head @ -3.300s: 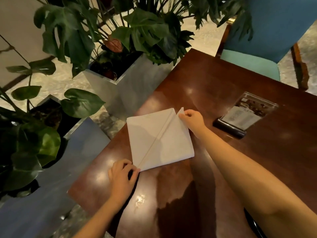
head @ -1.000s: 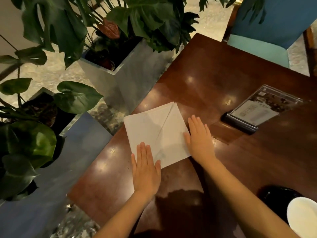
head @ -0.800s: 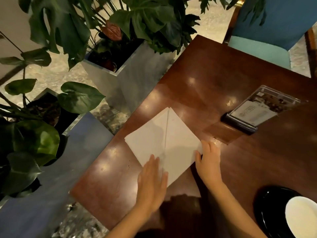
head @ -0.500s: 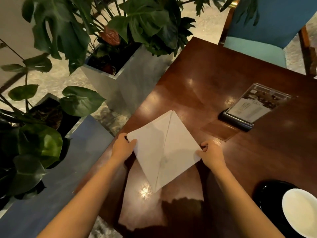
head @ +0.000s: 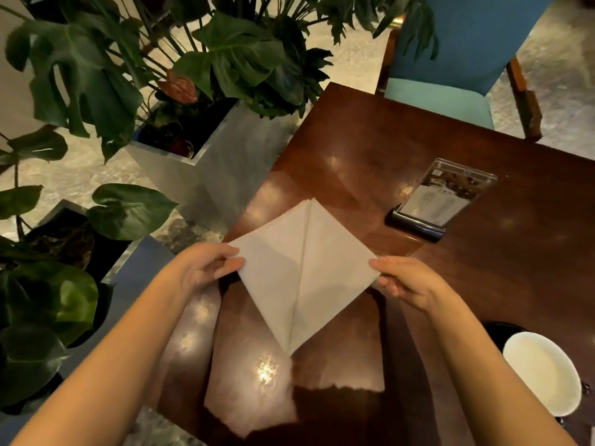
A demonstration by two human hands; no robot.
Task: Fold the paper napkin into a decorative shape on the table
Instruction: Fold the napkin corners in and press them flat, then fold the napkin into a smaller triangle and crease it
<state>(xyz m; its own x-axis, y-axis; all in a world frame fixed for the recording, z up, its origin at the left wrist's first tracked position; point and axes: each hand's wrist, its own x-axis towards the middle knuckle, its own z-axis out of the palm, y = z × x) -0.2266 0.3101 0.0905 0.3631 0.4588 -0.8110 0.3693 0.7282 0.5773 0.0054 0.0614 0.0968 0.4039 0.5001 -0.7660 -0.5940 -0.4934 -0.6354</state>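
A white paper napkin (head: pixel 302 272) lies as a diamond on the dark wooden table (head: pixel 370 156), one point toward me and one away, with a crease running down its middle. My left hand (head: pixel 206 268) pinches the napkin's left corner between thumb and fingers. My right hand (head: pixel 409 280) pinches its right corner the same way. Whether the napkin rests flat or is raised a little off the wood is unclear.
An acrylic menu stand (head: pixel 441 197) sits on the table to the right. A white bowl on a black plate (head: pixel 544 375) is at the lower right. Potted plants in grey planters (head: pixel 199 175) crowd the table's left edge. A teal chair (head: pixel 450 91) stands beyond.
The napkin was turned from a square under my flat palms into a diamond. Both hands moved to its left and right corners and gripped them.
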